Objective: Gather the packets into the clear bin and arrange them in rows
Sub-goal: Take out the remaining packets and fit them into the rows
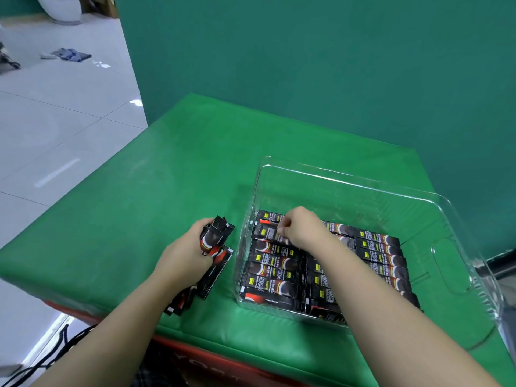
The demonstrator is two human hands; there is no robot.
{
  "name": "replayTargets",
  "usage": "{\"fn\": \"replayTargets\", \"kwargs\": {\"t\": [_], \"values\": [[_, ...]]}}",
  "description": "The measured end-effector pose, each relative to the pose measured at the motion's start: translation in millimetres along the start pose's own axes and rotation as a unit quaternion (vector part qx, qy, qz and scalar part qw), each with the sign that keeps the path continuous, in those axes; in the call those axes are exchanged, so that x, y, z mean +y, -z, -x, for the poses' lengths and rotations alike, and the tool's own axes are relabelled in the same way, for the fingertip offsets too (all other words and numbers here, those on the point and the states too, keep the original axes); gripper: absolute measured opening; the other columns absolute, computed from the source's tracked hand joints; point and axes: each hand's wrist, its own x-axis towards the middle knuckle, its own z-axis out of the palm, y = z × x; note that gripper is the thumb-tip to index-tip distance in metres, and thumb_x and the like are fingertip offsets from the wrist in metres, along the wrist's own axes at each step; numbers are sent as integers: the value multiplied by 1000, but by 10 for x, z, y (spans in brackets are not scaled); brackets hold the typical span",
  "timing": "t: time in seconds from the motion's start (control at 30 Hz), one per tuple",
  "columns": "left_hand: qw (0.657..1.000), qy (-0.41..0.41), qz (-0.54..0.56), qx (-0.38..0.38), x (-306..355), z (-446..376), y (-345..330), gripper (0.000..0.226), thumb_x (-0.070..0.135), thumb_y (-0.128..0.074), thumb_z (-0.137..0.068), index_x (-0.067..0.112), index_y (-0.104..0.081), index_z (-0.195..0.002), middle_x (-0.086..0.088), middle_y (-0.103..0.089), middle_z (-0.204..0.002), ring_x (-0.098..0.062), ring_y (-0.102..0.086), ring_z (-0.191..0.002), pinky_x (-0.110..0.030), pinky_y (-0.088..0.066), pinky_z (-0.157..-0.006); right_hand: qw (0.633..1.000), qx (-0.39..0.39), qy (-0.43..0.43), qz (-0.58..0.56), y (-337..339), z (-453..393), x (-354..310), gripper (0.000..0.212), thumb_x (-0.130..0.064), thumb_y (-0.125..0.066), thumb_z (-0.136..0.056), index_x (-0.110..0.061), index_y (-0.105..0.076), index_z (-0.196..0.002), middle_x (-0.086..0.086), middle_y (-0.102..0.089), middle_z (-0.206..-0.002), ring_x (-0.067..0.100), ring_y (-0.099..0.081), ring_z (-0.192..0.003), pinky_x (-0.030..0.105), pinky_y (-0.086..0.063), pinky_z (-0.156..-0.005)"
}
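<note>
Black packets (275, 261) are laid flat in rows inside the clear bin (349, 180), which stands on the green table cover (167, 177). Within the bin, at its far left corner, one packet is pinched by the right hand (300, 227). Just left of the bin, a bunch of packets (216, 236) is gripped by the left hand (185, 252), with loose packets (212, 275) lying beneath it.

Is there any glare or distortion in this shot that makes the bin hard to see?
Head view: white glare streaks the clear bin's far rim; wide-angle distortion bends its right wall; packets inside stay readable; right hand is sharp, left hand too.
</note>
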Motion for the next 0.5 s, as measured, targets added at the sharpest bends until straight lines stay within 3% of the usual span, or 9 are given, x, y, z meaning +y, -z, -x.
{"fn": "replayTargets", "kwargs": {"t": [0.1, 0.23, 0.5], "values": [[1000, -1, 5, 0, 9, 2, 5, 56, 36, -64, -83, 42, -37, -132, 15, -65, -100, -20, -61, -92, -32, -48, -77, 1000, 7, 9, 12, -91, -28, -23, 13, -16, -60, -91, -12, -72, -96, 11, -71, -98, 24, -62, -86, 29, -49, -82], [1000, -2, 1, 1, 18, 12, 10, 55, 36, -64, -83, 41, -38, -131, 14, -66, -101, -21, -61, -92, -32, -48, -78, 995, 73, 49, 48, -143, 4, 8, 18, -23, -65, -88, -14, -69, -103, 9, -68, -105, 28, -60, -100, 36, -50, -88], [1000, 3, -2, 0, 27, 19, 22, 54, 33, -64, -83, 43, -39, -130, 15, -67, -98, -19, -62, -90, -32, -49, -78, 983, 68, 106, 134, -244, 93, 125, 16, -23, -67, -85, -21, -70, -101, 4, -67, -107, 25, -58, -105, 37, -49, -89]]}}
